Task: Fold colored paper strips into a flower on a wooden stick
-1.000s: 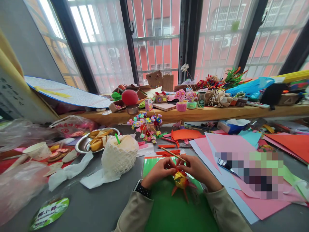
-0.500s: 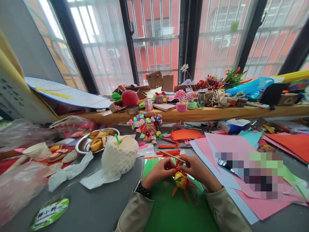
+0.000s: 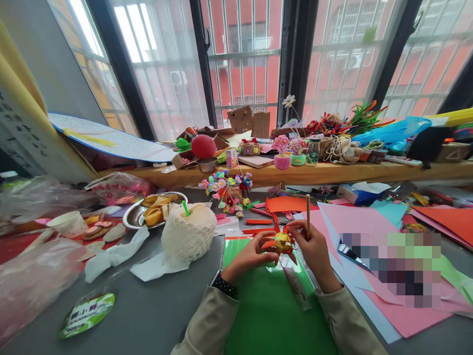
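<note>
Head view is showing two sleeved arms reaching over a green mat point(image 3: 273, 320), which is lying on the grey surface point(image 3: 148, 305). A clear ruler-like strip point(image 3: 295, 286) is resting on this mat, just below the hands. Above the far part of the mat, the gold and orange paper piece point(image 3: 284, 243) is sitting between the two hands. The left hand point(image 3: 253, 255) is curving around its left side; the fingertips are reaching its edge, but I cannot tell whether this grip is pressing firmly. The right hand point(image 3: 314, 249) is grasping a wooden stick point(image 3: 308, 212), almost upright, while its thumb and forefinger are meeting the right side of the paper. In my judgement, the person is turning or shaping the folded paper, and the next move is calling for a light, steady support, so that the folds are not being crushed. To the left, a netted white fruit point(image 3: 189, 234) is standing near a metal bowl point(image 3: 127, 219); to the right, pink sheets point(image 3: 356, 222) are spreading. Farther, orange paper point(image 3: 288, 204) and small coloured flowers point(image 3: 221, 185) are lying before the wooden ledge point(image 3: 254, 176), and barred windows point(image 3: 244, 64) are closing the scene.
</note>
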`<action>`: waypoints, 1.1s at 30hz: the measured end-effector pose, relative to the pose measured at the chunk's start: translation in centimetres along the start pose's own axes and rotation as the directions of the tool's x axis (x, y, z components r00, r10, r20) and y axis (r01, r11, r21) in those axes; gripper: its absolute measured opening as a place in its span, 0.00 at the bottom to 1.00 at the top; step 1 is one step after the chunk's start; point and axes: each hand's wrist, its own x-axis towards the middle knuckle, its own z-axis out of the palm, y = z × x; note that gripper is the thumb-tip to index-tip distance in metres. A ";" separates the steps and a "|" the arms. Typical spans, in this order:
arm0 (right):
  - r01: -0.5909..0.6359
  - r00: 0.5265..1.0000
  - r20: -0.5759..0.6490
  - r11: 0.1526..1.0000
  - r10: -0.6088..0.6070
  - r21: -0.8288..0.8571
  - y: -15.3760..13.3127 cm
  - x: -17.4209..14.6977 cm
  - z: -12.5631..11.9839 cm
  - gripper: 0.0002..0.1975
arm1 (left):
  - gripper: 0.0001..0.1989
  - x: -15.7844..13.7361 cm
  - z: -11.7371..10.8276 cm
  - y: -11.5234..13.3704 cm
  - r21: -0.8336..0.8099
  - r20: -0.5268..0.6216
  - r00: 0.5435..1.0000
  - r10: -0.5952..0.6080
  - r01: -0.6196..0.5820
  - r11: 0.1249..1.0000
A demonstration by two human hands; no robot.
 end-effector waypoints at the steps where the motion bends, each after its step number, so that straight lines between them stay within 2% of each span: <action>1: 0.001 1.000 -0.020 1.000 -0.001 -0.004 0.0 -0.1 0.1 0.12 | 0.33 -0.1 0.2 0.0 -0.002 0.040 0.999 -0.025 0.025 1.000; 4: 0.008 0.999 -0.032 1.000 -0.008 -0.008 0.0 -0.2 0.4 0.11 | 0.35 -0.2 0.8 0.1 0.025 0.015 0.999 -0.050 0.049 0.998; 8: 0.020 1.000 0.023 0.998 -0.019 -0.057 -0.2 -0.3 0.6 0.10 | 0.30 -0.1 1.0 0.1 0.123 -0.177 0.984 -0.012 0.034 0.992; 10: 0.036 0.998 0.057 0.996 -0.031 -0.087 -0.2 -0.3 0.5 0.10 | 0.28 0.0 0.9 0.0 0.169 -0.226 0.974 0.016 0.023 0.985; 17: 0.150 0.973 0.185 0.988 -0.141 -0.031 0.2 0.3 0.0 0.11 | 0.25 -0.1 0.8 0.0 0.260 -0.231 0.968 0.094 -0.032 0.965; 25: 0.093 0.964 0.253 0.995 -0.081 -0.035 0.4 0.3 -0.4 0.11 | 0.25 -0.1 0.5 0.3 0.130 -0.206 0.977 0.059 -0.033 0.991; 33: 0.089 0.965 0.253 0.994 -0.072 -0.055 0.7 0.5 -0.5 0.10 | 0.23 0.4 0.5 0.0 0.083 -0.145 0.984 0.099 -0.088 0.993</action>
